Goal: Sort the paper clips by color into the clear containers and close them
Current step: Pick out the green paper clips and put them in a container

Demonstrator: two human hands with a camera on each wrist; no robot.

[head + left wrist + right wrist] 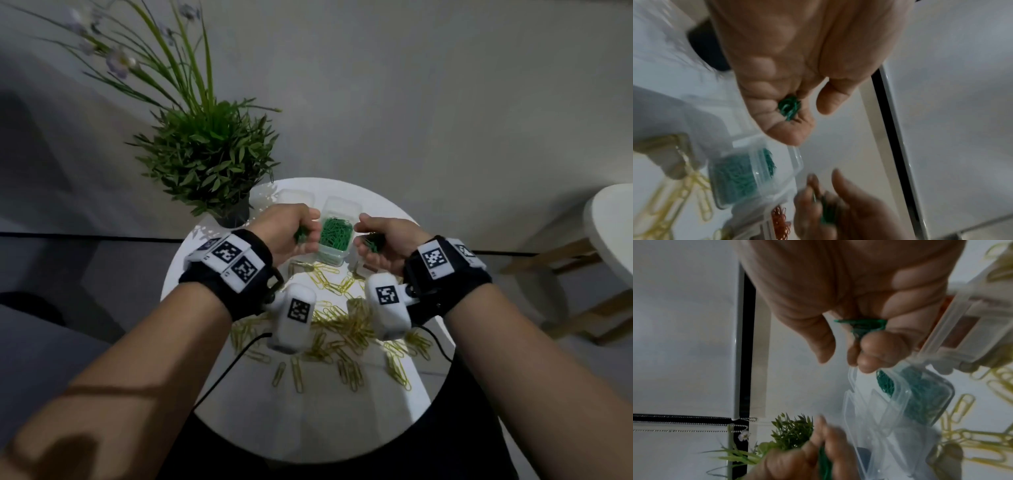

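Observation:
A clear container [335, 255] full of green paper clips [336, 232] stands open at the middle of the round white table [308, 421], its lid tipped back. My left hand [297, 229] is just left of it, fingers curled round a bunch of green clips [789, 108]. On the container's other side my right hand [375, 240] holds more green clips [861, 326] in curled fingers. Several yellow clips [342, 325] lie scattered on the table below both hands. A second clear container [780, 224] holds orange clips.
A potted green plant [209, 164] stands at the table's back left, close to my left hand. Another clear container [294, 197] sits behind the hands. A white stool [609, 233] is off to the right. Black cables run from the wrist cameras.

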